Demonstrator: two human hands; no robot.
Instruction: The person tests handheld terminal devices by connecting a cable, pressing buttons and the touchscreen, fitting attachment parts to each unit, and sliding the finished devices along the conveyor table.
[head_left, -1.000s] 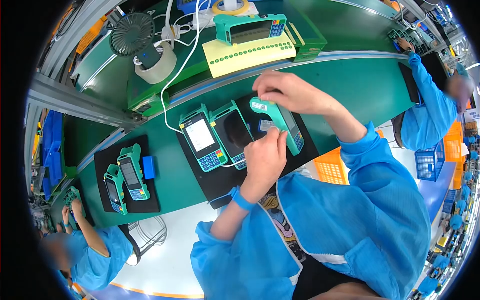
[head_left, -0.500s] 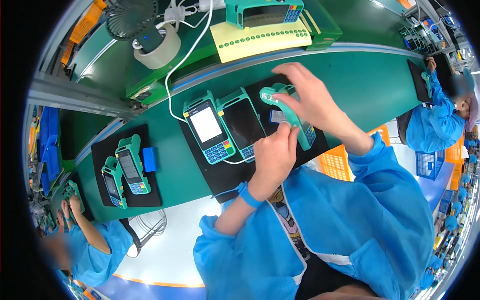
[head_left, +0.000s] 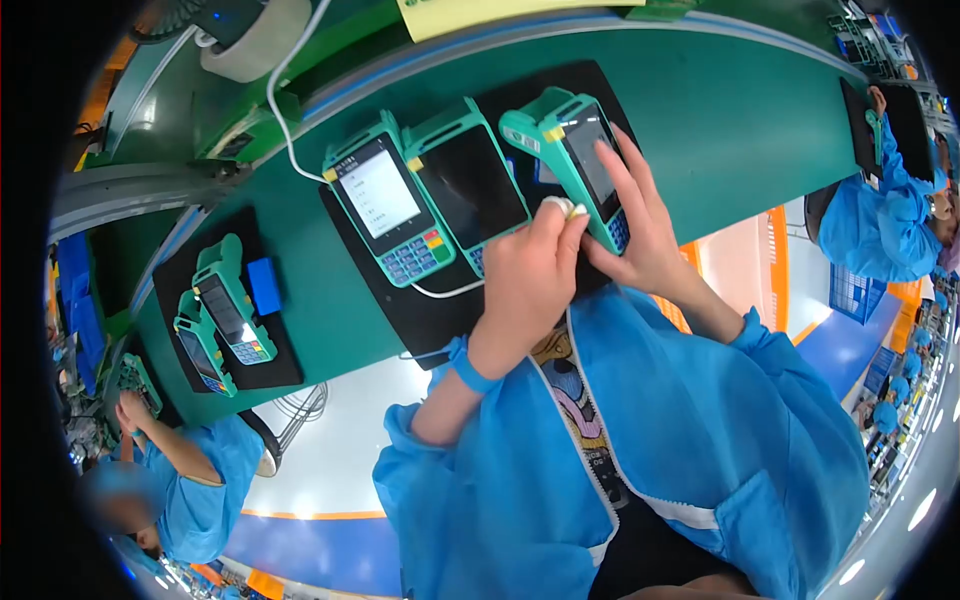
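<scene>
The right hand [head_left: 648, 225] has moved to the keypad end of the held terminal [head_left: 572, 168] over the counter [head_left: 700, 110], its screen [head_left: 585, 140] now turned up, likely easier to reach; the left hand [head_left: 525, 285], at its 7 o'clock, pinches 1 small whitish piece [head_left: 570, 208]; from there, 1 lit terminal [head_left: 380, 195] and 1 dark terminal [head_left: 470, 190] lie at 10 o'clock, 2 other terminals [head_left: 226, 310] and 1 blue block [head_left: 264, 286] at 9

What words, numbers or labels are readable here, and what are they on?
Nothing reads clearly enough to quote.
Lit screen: lines too small.
Keypad below it: key markings too small.
White label on the terminal at the right hand: blurred.
Shirt print: too blurred.
</scene>
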